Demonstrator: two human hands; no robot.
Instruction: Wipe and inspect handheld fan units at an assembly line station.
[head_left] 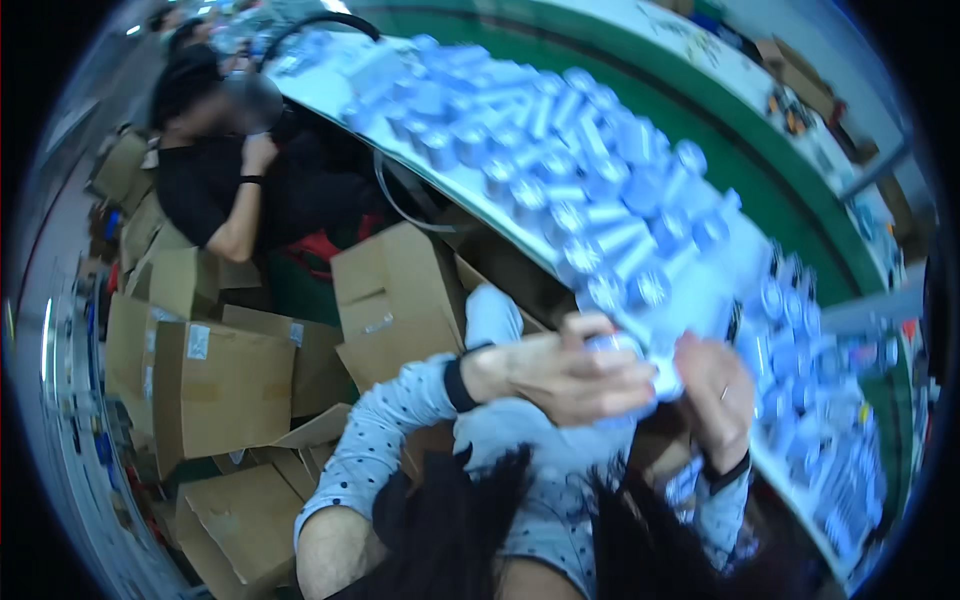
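My left hand (580, 375) is closed around a pale, roughly cylindrical piece (662, 378), held over my lap by the table edge. Its exact kind does not show, as fingers cover most of it. On its other end my right hand (718, 388) has its fingers bent against the piece; some fingertips are hidden. Just beyond my hands, many pale cylindrical parts with round silvery end faces (605, 290) crowd the white table (705, 295). Some stand upright and others lie on their sides.
To the left are several open cardboard boxes (235, 385). A person in black (205, 190) sits farther along the table. More pale parts (790, 390) lie to the right, with a clear bottle-like container (868, 355). A green strip (760, 165) runs behind the table.
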